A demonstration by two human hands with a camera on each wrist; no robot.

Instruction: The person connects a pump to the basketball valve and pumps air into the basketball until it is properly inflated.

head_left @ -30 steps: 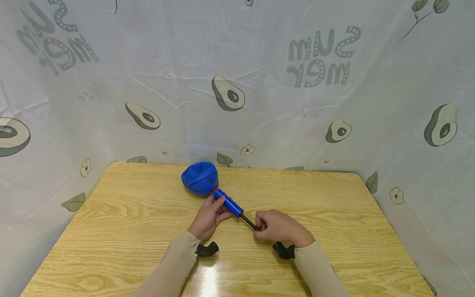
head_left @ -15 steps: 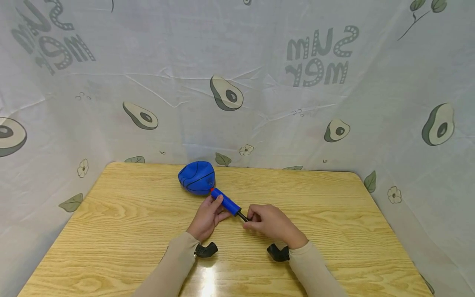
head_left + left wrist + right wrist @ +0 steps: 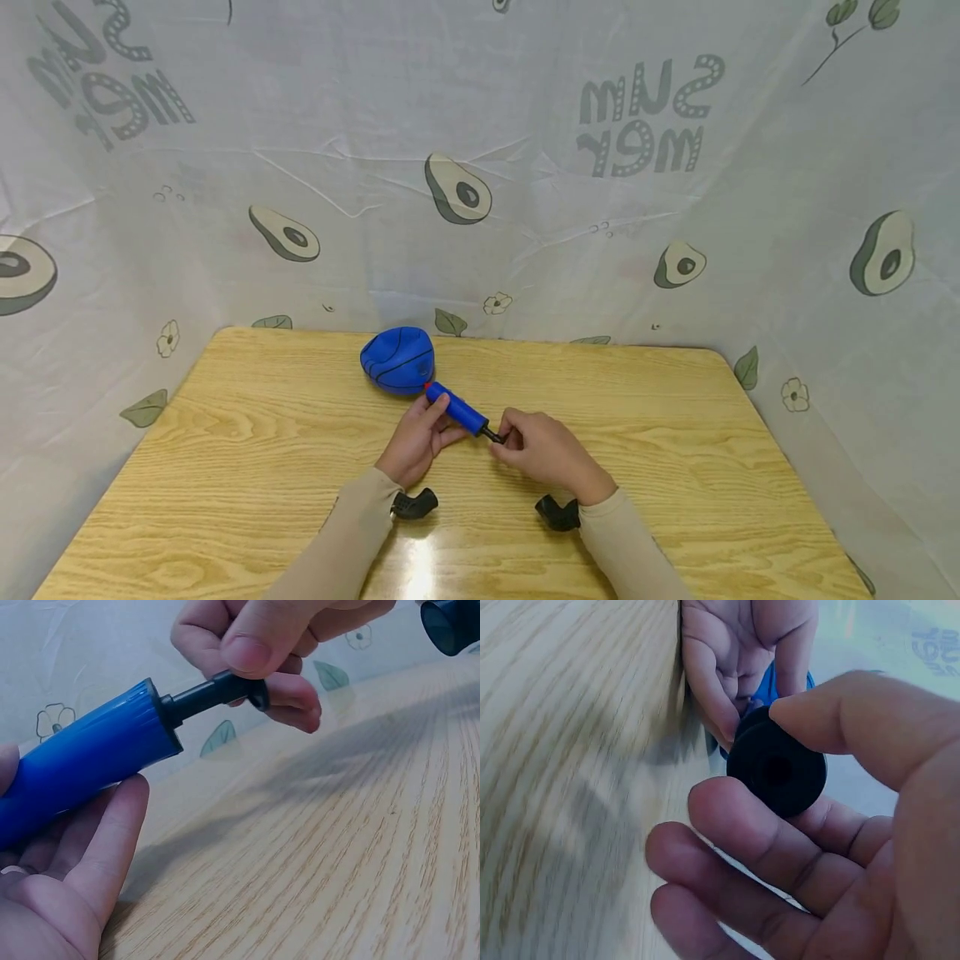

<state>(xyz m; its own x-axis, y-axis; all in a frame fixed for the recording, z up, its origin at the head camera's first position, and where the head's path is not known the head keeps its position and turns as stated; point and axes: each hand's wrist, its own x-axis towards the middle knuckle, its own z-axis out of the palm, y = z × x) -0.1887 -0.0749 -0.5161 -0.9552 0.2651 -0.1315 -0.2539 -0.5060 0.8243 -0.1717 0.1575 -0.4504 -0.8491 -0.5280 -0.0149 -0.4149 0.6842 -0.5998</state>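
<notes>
A half-collapsed blue basketball [image 3: 399, 360] with black lines lies near the table's back edge. Against its lower right side is the red tip of a blue hand pump [image 3: 456, 410]. My left hand [image 3: 418, 440] grips the pump's barrel [image 3: 90, 761], thumb on top and fingers beneath. My right hand [image 3: 551, 454] pinches the black plunger handle [image 3: 780, 769] between thumb and fingers. Only a short length of the black rod [image 3: 199, 699] shows outside the barrel. The pump slants, its handle end toward me and to the right.
The wood-grain table [image 3: 247, 467] reaches out on both sides of my hands. Behind it hangs a pale curtain [image 3: 525, 242] printed with avocados. Black wrist-camera mounts [image 3: 415, 504] stick out inward from both sleeves.
My right hand has moved left and slightly up toward the barrel, pushing the plunger rod in, so less of it shows. My left hand keeps its grip almost in place.
</notes>
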